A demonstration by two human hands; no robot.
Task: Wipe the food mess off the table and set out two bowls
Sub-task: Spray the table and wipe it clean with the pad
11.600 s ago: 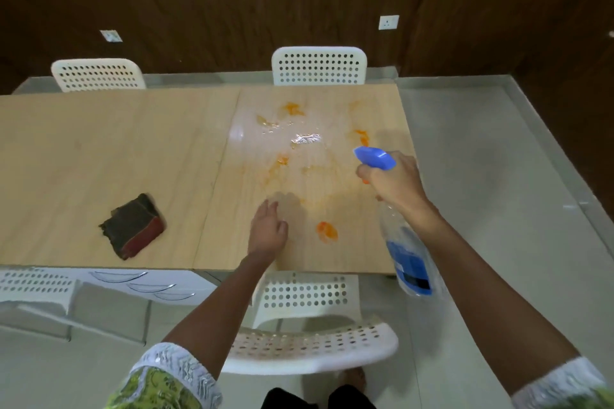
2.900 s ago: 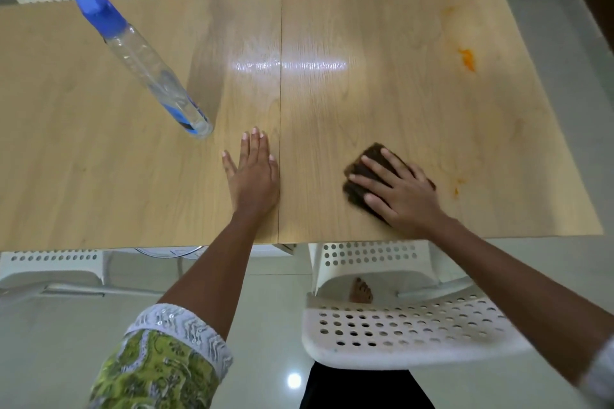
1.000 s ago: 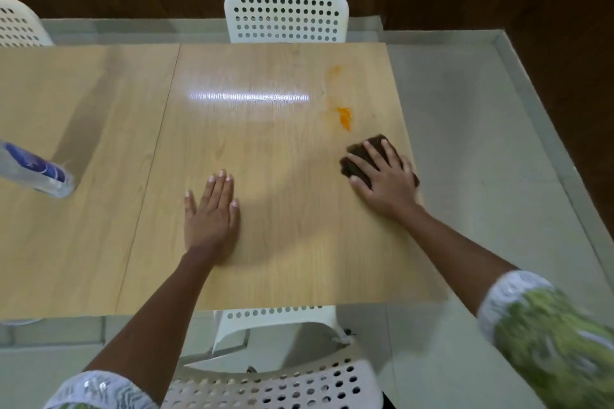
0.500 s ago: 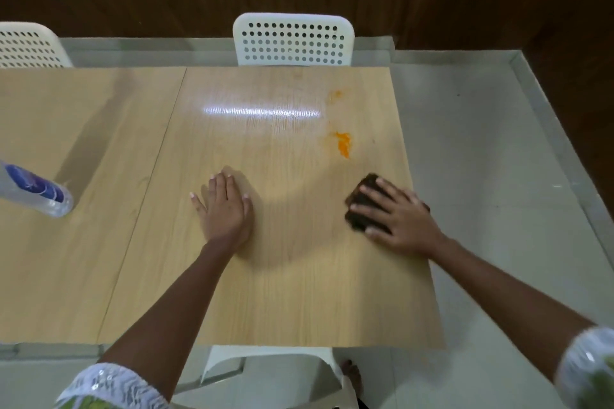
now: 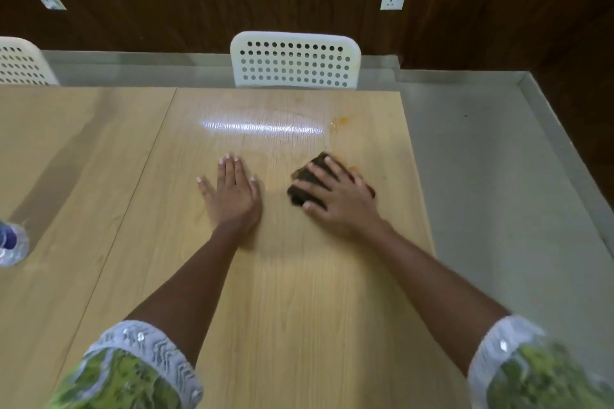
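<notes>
A white chair [image 5: 295, 60] stands behind the worktop's far edge, a second chair [image 5: 20, 62] behind its far left, and a wall socket [image 5: 392, 1] is above.

The right hand [image 5: 339, 197] presses a dark cloth [image 5: 305, 181] flat on the wooden table [image 5: 299, 309], fingers spread. The left hand [image 5: 232, 192] lies flat just left of it. An orange smear [image 5: 340, 121] sits farther off; a spray bottle [image 5: 11, 244] stands at the left edge.
</notes>
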